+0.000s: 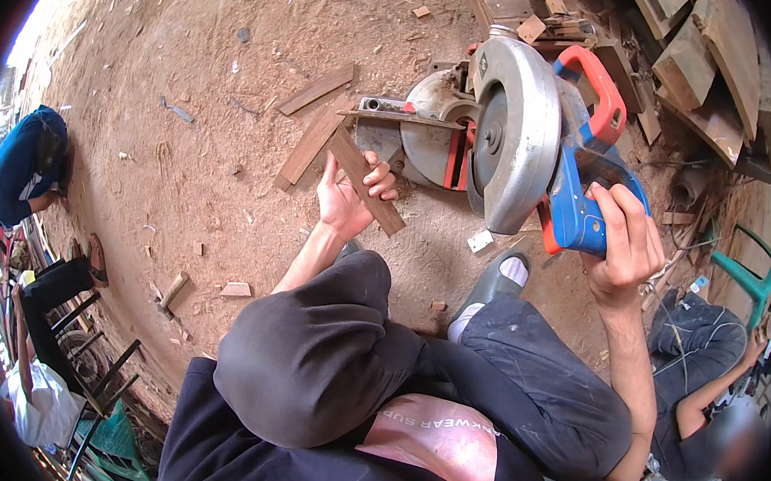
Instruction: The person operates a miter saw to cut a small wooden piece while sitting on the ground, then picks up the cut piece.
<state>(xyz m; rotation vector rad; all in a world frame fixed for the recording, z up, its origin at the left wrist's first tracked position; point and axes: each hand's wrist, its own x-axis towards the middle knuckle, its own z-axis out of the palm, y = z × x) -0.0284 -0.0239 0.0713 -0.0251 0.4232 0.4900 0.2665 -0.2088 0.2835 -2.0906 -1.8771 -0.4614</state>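
My left hand (342, 197) grips a short dark wooden slat (375, 202), held at a slant just left of the saw. A large mitre saw (517, 125) stands in front of me, with a silver blade guard, a red top handle (603, 89) and a blue handle (579, 214). My right hand (624, 248) is closed around that blue handle. The saw's round base (422, 167) and metal fence show behind my left hand. Two more short wooden strips (300, 154) (316, 88) lie on the dusty floor beside it.
A stack of boards (701, 75) is at upper right, above a green plastic chair (748, 275). A person (695, 351) sits at my right; two others (24, 162) (27, 385) are at far left. Offcuts (237, 290) and wood bits are scattered over the floor (175, 47).
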